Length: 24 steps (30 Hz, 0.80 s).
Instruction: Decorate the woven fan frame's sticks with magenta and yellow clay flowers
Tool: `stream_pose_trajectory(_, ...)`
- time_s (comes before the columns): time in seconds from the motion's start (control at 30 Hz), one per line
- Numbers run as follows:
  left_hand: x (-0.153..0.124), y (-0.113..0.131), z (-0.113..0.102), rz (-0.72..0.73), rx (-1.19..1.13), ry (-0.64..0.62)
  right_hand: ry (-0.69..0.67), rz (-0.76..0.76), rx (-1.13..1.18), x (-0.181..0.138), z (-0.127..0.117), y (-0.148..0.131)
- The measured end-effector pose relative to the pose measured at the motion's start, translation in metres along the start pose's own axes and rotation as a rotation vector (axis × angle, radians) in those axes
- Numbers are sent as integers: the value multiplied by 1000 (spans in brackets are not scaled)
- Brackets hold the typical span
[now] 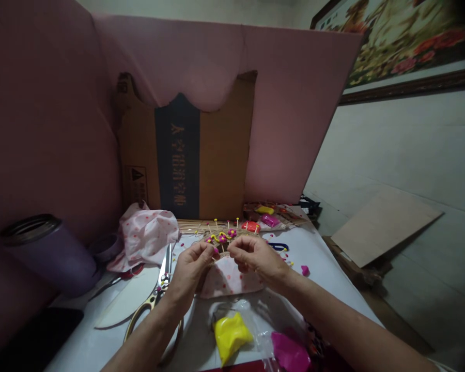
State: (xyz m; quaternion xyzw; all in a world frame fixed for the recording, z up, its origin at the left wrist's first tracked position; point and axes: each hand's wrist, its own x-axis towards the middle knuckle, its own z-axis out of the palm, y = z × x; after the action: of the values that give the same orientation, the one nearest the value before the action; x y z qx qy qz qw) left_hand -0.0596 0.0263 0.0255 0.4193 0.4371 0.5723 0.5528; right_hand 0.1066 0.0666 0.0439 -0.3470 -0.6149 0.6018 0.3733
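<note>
My left hand (191, 266) and my right hand (253, 256) meet over a small stick craft (222, 235) dotted with pink and yellow clay beads. Both hands are pinched, fingertips close together. A tiny pink clay bit (216, 251) shows at my left fingertips. What my right fingers pinch is too small to make out. A piece of pink dotted cloth (228, 279) lies just under the hands. A yellow clay lump (230, 336) and a magenta clay lump (290, 354) lie in clear plastic near me.
Gold-handled scissors (157, 294) lie left of my left hand. A purple cylinder (50, 253) lies on its side at far left, by bunched dotted fabric (147, 232). A cardboard panel (186, 155) and pink board stand behind. Clay packets (265, 217) sit at the back right. The white table (325, 274) ends at the right.
</note>
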Motion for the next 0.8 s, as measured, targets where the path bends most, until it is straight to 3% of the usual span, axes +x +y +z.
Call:
stream_pose_trajectory(0.17, 1, 4, 2, -12, -105, -20, 12, -14, 15, -2, 9, -10)
stream_pose_trajectory(0.37, 5, 8, -2, -44, -168, 46, 39, 67, -12, 4, 14, -10)
stream_pose_trajectory(0.5, 9, 8, -6, -25, -151, 107, 54, -20, -122, 7, 16, -9)
stream_pose_trajectory(0.8, 8, 2, -3, -139, -137, 48, 39, -248, -371, 8, 21, -3)
